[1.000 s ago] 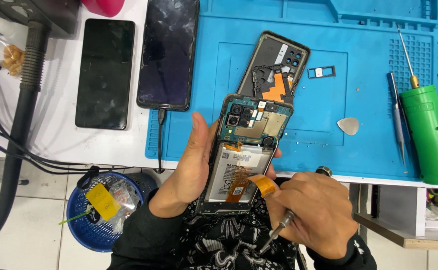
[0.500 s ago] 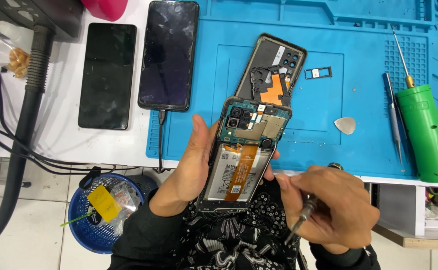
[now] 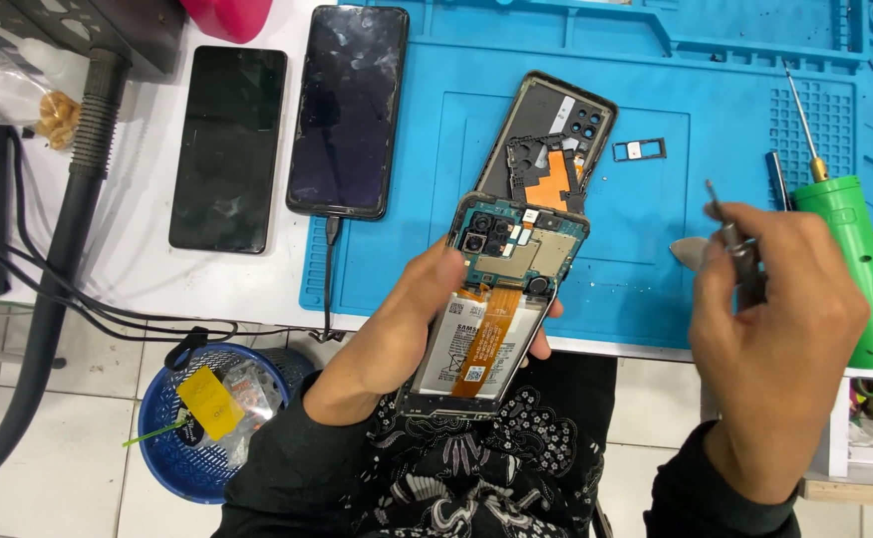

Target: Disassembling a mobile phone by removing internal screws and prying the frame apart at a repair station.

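Opened phone (image 3: pixel 493 309) sits in the left hand (image 3: pixel 397 334), back cover off, board and battery facing up. Long axis runs steep, camera end up and slightly right toward the mat, bottom end down-left toward the lap. Top edge overlaps the near edge of the blue work mat (image 3: pixel 397 249); lower half hangs off the table over the dark patterned clothing. Left hand is curled round the phone's left side, thumb on the frame near the board, fingertips showing at the right edge by the battery.

Right hand (image 3: pixel 770 329) is up and well apart from the phone, off to the right, closed in a loose fist round a thin metal screwdriver (image 3: pixel 730 239), tip pointing up-left. Open blue mat between tool and phone, plenty of room there.

Just behind the phone's top edge: removed back cover (image 3: pixel 556 125) w/ an inner frame piece on it, same tilt. Small SIM tray (image 3: pixel 639 149) lies right of it. Pale pick (image 3: pixel 686 251) partly hidden behind the right hand. Green electric driver (image 3: pixel 850 269) lies along the mat's right side, bit pointing up.

Left of the mat, on the white tabletop: two dark phones (image 3: pixel 347 110) side by side, screens up; the right one straddles the mat's edge w/ a cable at its bottom. Blue basket (image 3: pixel 172 438) on the floor, lower left.
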